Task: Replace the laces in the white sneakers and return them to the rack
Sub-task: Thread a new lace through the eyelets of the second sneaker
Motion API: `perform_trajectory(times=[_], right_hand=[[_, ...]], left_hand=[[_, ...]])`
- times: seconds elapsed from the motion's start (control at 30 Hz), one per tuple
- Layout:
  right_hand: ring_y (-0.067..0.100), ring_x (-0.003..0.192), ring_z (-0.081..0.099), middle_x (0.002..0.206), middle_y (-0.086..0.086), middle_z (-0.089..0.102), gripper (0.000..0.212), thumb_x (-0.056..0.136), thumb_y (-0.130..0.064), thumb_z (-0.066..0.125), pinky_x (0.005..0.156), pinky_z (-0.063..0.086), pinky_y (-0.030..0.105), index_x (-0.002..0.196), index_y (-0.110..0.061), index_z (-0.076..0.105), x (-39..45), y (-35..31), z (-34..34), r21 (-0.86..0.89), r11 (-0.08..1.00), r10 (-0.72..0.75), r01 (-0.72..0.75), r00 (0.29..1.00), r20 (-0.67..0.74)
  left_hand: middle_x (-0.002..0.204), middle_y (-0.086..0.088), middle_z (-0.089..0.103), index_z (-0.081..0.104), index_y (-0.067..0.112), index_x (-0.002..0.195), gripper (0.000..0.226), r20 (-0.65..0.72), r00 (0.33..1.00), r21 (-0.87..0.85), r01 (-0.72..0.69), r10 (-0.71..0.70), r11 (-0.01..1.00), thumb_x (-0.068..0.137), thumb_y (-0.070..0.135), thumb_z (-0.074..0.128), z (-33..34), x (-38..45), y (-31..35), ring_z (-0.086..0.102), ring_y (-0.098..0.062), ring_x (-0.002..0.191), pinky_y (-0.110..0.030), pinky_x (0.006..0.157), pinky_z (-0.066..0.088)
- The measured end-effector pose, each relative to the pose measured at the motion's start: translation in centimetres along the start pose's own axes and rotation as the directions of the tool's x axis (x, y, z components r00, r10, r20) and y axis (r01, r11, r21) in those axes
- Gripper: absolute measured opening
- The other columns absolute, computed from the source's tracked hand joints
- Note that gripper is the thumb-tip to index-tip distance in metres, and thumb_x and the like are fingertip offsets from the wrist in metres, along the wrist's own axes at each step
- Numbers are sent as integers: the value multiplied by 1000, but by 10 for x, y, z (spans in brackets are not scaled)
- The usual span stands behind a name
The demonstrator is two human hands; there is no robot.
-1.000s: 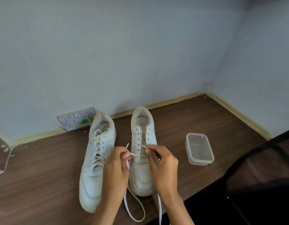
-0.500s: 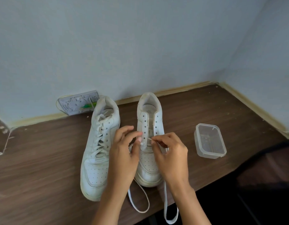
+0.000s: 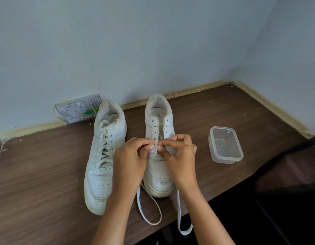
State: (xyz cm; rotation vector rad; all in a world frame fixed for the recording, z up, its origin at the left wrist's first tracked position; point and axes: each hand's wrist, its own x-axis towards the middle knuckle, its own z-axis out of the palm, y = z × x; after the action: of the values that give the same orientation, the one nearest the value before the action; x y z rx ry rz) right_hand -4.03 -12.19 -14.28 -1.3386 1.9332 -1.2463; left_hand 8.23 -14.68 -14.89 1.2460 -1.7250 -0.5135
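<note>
Unlaced right sneaker sits on the table beside the laced one, left hand and right hand apparently pinching the lace at a lower eyelet; flat, limp, light, so grip the stiff tip.

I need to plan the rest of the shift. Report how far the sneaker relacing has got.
Done: the left sneaker looks fully laced. In hand: both hands pinch the lace at the right sneaker's lowest eyelets; the upper ones are empty. Left: finish lacing, return both to the rack.
</note>
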Motion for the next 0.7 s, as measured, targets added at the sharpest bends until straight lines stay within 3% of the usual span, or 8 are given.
perform_trajectory(times=[0.13, 0.23, 0.37, 0.43, 0.53, 0.6, 0.7], right_hand=[[10, 105, 31, 119, -12, 43, 35, 86, -20, 72, 93, 35, 31, 117, -32, 63, -29, -3, 1, -327, 931, -210, 162, 971, -118], [9, 98, 42, 108, -9, 55, 29, 80, -12, 76, 85, 47, 30, 106, -21, 66, -50, 3, 4, -334, 903, -323, 270, 939, -115], [10, 95, 59, 105, -8, 63, 21, 84, -9, 74, 81, 55, 26, 103, -17, 69, -54, 11, 8, -359, 872, -385, 333, 919, -81], [9, 102, 62, 109, -6, 66, 18, 88, -12, 72, 83, 56, 22, 105, -15, 70, -55, 14, 9, -366, 870, -384, 330, 919, -85], [10, 112, 62, 117, -4, 66, 25, 88, -8, 71, 90, 53, 20, 112, -14, 68, -55, 19, 8, -407, 850, -398, 336, 914, -77], [13, 119, 60, 125, 0, 64, 41, 85, 1, 70, 96, 53, 30, 122, -13, 59, -54, 23, 10, -451, 836, -373, 311, 927, -51], [14, 137, 44, 145, 4, 50, 48, 94, -1, 58, 115, 33, 36, 138, -11, 42, -55, 23, 17, -493, 823, -336, 282, 942, -21]], left_hand=[[86, 10, 70, 71, 16, 91, 15, -16, 1000, 65, -6, 7, 998, 85, 2, 69, 6, -2, 2, 65, -2, 80, -9, 74, 48], [82, 9, 70, 67, 15, 91, 10, -70, 997, 64, 24, -20, 998, 90, 4, 66, 7, 0, 2, 64, -2, 75, -3, 70, 43], [85, 5, 69, 60, 14, 98, 11, -192, 980, -56, 35, -45, 998, 97, 6, 53, -2, 3, 5, 68, 1, 76, -10, 68, 51], [86, 2, 69, 58, 11, 101, 10, -357, 934, -69, -1, -24, 998, 99, 10, 48, -11, 7, 3, 69, -2, 78, -14, 68, 51], [93, -4, 68, 59, 4, 103, 11, -556, 831, -10, 3, -8, 1000, 101, 10, 50, -25, 12, -9, 67, -15, 87, -23, 80, 51], [102, -9, 66, 62, 2, 106, 13, -570, 822, 44, 54, -19, 998, 99, 7, 52, -28, 11, -13, 62, -22, 97, -25, 89, 48], [116, -8, 63, 62, 5, 118, 24, -454, 890, 157, 31, 45, 987, 95, 2, 53, -22, 8, -3, 56, -19, 109, -29, 96, 43]])
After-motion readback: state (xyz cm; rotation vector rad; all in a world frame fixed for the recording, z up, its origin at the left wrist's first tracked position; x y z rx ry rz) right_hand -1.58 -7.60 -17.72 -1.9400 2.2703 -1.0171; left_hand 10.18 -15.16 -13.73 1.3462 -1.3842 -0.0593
